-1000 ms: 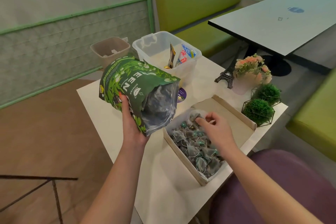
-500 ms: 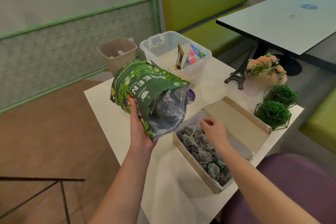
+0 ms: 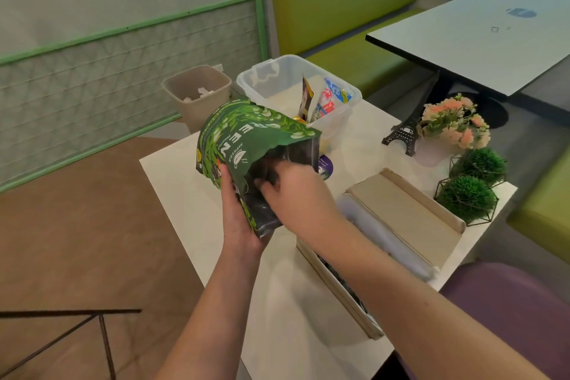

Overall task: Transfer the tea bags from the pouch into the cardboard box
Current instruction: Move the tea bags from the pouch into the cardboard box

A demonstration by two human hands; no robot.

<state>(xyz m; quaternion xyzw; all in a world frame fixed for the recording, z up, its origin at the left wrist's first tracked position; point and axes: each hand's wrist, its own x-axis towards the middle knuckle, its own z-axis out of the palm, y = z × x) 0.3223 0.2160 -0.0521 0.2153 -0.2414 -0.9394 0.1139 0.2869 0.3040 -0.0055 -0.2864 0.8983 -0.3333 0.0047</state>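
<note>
My left hand grips the green tea pouch from below and holds it tilted above the white table, mouth facing right. My right hand reaches into the pouch's dark mouth; its fingertips are hidden inside, so what they hold cannot be told. The cardboard box lies to the right with its flap open. My right forearm covers most of it, and only a few dark tea bags show along its near wall.
A clear plastic tub with sachets stands behind the pouch, and a beige waste bin sits on the floor beyond. An Eiffel Tower model, a flower pot and two green ball plants line the table's right edge.
My right hand has left the tea bags in the box and moved left into the pouch's mouth. The left hand keeps holding the pouch.
</note>
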